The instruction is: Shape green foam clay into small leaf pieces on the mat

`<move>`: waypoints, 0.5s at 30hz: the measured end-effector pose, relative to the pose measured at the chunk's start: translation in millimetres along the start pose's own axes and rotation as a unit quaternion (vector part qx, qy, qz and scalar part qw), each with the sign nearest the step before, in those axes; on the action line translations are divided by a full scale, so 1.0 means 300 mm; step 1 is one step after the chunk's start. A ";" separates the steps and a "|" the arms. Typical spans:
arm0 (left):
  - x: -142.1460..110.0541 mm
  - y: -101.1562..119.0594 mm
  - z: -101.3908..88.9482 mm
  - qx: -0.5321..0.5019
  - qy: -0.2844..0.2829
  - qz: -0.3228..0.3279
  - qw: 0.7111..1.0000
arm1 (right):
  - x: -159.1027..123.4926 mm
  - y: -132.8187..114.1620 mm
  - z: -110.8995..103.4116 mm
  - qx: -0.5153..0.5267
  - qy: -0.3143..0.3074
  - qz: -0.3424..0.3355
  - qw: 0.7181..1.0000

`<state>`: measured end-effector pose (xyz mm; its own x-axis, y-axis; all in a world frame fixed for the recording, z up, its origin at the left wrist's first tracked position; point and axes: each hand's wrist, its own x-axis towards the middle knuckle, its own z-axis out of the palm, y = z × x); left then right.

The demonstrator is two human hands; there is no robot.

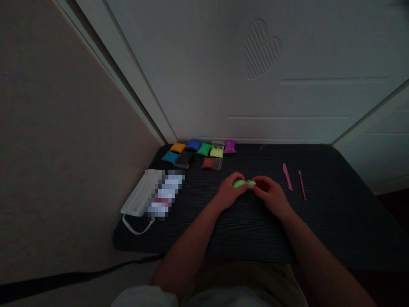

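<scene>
Bright-green packet (239,184) is over the table (252,230): my left hand (230,187) pinches its green part, best squeezed gently and kept steady; my right hand (271,194) holds the clear end, where a close fingertip grip should give control.

fingers (237,175) partly hide what seems a green packet (239,184).

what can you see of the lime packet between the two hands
The lime packet is small and bright yellow-green, with a clear, slightly shiny stretch toward its right end that looks like thin plastic. It lies roughly sideways over the dark table, its left part in the left hand, its right end at the fingertips of the right hand. Fingers hide some of it; whether it is open cannot be told.
</scene>
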<state>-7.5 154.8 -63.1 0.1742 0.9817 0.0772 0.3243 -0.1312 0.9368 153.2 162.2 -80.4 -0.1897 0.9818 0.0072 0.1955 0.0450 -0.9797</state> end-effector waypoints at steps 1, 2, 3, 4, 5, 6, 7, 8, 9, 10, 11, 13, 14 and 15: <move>0.001 0.000 0.000 -0.007 0.004 -0.005 1.000 | 0.000 0.000 0.000 -0.009 0.009 -0.001 1.000; 0.002 -0.002 0.001 -0.017 0.006 -0.010 1.000 | 0.000 -0.001 -0.001 -0.011 0.015 0.000 1.000; 0.003 -0.006 0.002 -0.028 0.008 -0.016 0.999 | 0.000 -0.002 -0.002 -0.005 0.020 0.002 1.000; 0.004 -0.012 0.003 -0.039 0.009 -0.022 0.999 | -0.001 -0.003 -0.003 0.005 0.024 0.005 1.000; 0.006 -0.019 0.004 -0.050 0.010 -0.028 0.998 | -0.002 -0.004 -0.004 0.017 0.031 0.008 0.999; 0.009 -0.027 0.005 -0.058 0.013 -0.034 0.998 | -0.002 -0.005 -0.005 0.030 0.037 0.012 0.999; 0.011 -0.035 0.005 -0.062 0.017 -0.038 0.997 | -0.002 -0.005 -0.006 0.044 0.044 0.017 0.998; 0.013 -0.043 0.004 -0.063 0.022 -0.043 0.997 | -0.001 -0.004 -0.008 0.059 0.053 0.021 0.997; 0.016 -0.049 0.002 -0.061 0.027 -0.047 0.997 | 0.000 -0.003 -0.010 0.073 0.064 0.027 0.995; 0.019 -0.055 -0.002 -0.058 0.035 -0.050 0.996 | 0.002 -0.001 -0.014 0.089 0.078 0.032 0.993; 0.021 -0.060 -0.006 -0.053 0.043 -0.054 0.996 | 0.004 0.001 -0.018 0.109 0.096 0.036 0.989; 0.026 -0.067 -0.016 -0.046 0.063 -0.063 0.995 | 0.009 0.003 -0.030 0.177 0.130 0.040 0.975; 0.028 -0.069 -0.020 -0.043 0.071 -0.067 0.994 | 0.011 0.002 -0.036 0.224 0.138 0.041 0.964; 0.029 -0.071 -0.023 -0.040 0.076 -0.070 0.994 | 0.012 -0.001 -0.042 0.274 0.139 0.042 0.951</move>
<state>-19.4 167.0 -79.9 -0.0125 0.9999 -0.0114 0.2595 0.0142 0.9656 164.5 168.1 -77.5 0.0813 0.9919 -0.0977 -0.3463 -0.0638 -0.9360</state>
